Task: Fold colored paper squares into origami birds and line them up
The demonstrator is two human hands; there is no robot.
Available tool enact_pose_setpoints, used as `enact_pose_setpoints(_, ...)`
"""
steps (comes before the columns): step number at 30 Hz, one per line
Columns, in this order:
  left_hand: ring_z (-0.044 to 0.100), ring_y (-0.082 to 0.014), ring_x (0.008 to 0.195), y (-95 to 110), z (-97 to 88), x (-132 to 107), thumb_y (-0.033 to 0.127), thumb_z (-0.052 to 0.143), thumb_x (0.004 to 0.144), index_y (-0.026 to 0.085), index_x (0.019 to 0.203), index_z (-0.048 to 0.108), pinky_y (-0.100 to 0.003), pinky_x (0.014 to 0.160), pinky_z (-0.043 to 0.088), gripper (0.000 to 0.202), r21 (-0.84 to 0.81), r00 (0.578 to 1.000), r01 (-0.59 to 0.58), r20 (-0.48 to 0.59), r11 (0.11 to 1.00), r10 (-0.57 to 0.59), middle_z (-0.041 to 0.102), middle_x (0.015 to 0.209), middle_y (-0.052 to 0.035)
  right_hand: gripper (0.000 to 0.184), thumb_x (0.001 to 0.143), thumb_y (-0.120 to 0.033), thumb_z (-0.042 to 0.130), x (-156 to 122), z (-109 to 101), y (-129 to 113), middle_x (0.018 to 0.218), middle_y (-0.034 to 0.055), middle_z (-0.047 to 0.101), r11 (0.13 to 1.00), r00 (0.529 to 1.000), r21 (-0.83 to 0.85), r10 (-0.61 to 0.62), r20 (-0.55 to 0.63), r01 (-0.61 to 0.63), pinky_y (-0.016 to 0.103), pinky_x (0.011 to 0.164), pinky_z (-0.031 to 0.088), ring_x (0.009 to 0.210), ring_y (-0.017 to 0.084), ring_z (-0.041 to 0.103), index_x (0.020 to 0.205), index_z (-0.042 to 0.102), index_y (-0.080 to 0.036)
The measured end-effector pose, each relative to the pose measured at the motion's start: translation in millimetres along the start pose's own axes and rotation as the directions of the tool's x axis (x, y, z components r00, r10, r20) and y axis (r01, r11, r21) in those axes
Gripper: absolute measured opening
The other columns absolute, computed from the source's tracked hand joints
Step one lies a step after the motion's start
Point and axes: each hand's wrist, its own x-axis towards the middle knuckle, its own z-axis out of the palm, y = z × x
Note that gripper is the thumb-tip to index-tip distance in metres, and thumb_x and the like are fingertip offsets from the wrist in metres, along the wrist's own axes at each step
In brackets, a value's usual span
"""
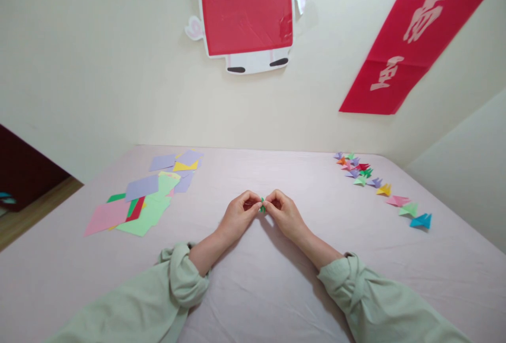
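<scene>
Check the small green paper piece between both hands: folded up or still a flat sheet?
Folded up. The small green paper piece shows only as a tiny bit pinched between the fingers of the left hand and right hand.

Left hand [237, 216] and right hand [287, 215] meet fingertip-to-fingertip, each grip seemingly pinched shut.

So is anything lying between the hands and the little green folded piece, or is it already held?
Nothing visible stands between them. The left hand and right hand both pinch the small green folded paper directly at their fingertips, above the pink tablecloth. The flat paper sheets and finished folded shapes lie well off to either side.
</scene>
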Motion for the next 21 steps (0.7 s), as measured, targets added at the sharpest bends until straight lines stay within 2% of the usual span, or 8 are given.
enact_pose_setpoints(8,0.058,-0.0116,0.072,1.7,1.3,-0.7,0.023,0.060,0.079,0.016,0.081,0.058,-0.023,0.069,0.045,0.007,0.030,1.000,-0.012,-0.025,0.999,0.013,0.061,0.076,0.0014,0.017,0.081,-0.034,0.059,0.3,0.8,2.2,0.066,-0.0018,0.057,1.000,1.000,-0.021,0.002,-0.024,-0.002,0.026,0.060,0.042,0.062,0.014,0.055,0.074,0.051,-0.020)
enact_pose_setpoints(21,0.057,-0.0119,0.072,0.7,1.6,-0.6,0.021,0.061,0.079,0.016,0.080,0.058,-0.023,0.069,0.045,0.006,0.045,0.999,-0.053,0.003,0.998,0.053,0.060,0.076,0.0011,0.017,0.081,-0.034,0.059,0.2,0.8,0.0,0.066,-0.0018,0.056,0.998,0.999,-0.056,0.007,-0.040,-0.010,0.027,0.059,0.041,0.062,0.015,0.053,0.073,0.052,-0.021)
